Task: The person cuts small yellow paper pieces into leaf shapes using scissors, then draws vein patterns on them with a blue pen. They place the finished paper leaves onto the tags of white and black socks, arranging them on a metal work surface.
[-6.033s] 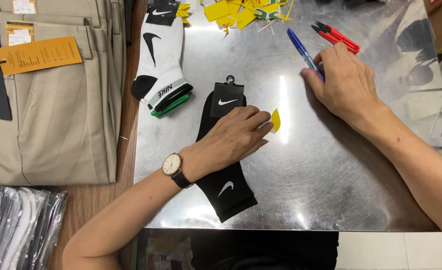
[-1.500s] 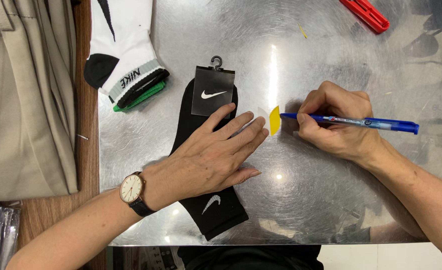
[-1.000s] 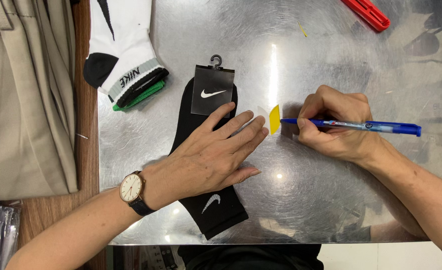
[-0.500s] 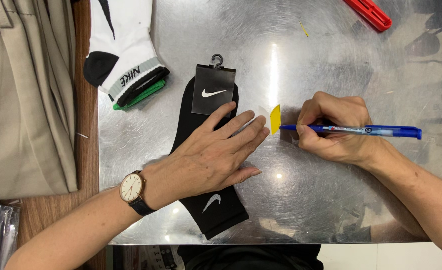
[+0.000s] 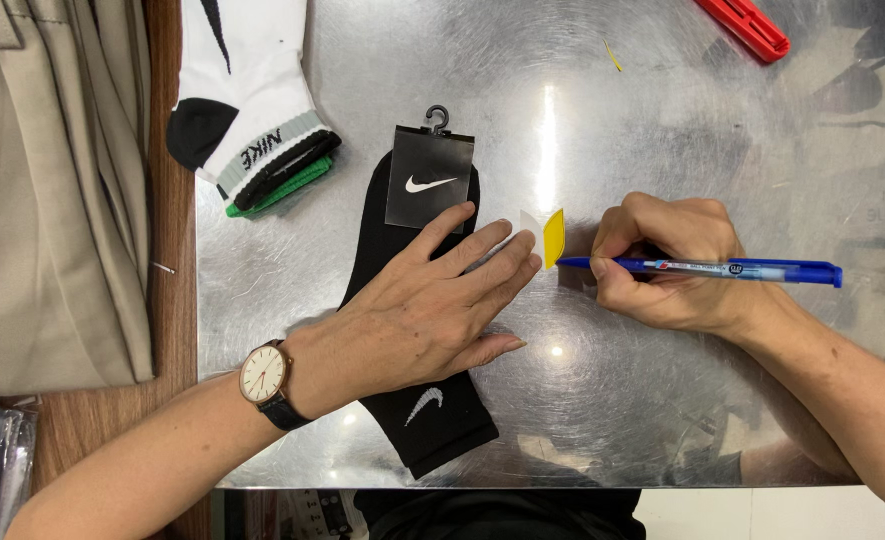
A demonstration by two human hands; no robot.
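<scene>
Since half a second ago almost nothing has shifted: my right hand has kept its place with the blue pen, the tip at the yellow tag, and my left hand has stayed flat.

Left hand: I see it pressed palm-down on the black sock, fingers extended and slightly spread, the fingertips reaching off the sock's edge to just beside the tag. A wristwatch with a pale dial and dark strap sits on that wrist.

Right hand: fingers closed around the pen near its point, barrel running toward the table's right edge.

Yellow tag: small, leaf-shaped, on the steel table near its middle, with a pale bit of paper against its left side.

Black sock: lies lengthwise from mid-table to the near edge, with a black rectangular card label and small hook at its far end, and a white curved mark near its toe.

Surroundings: a white sock with black heel and green clip at the far left corner; a red tool at the far edge; beige folded garments beyond the left edge on wood.
</scene>
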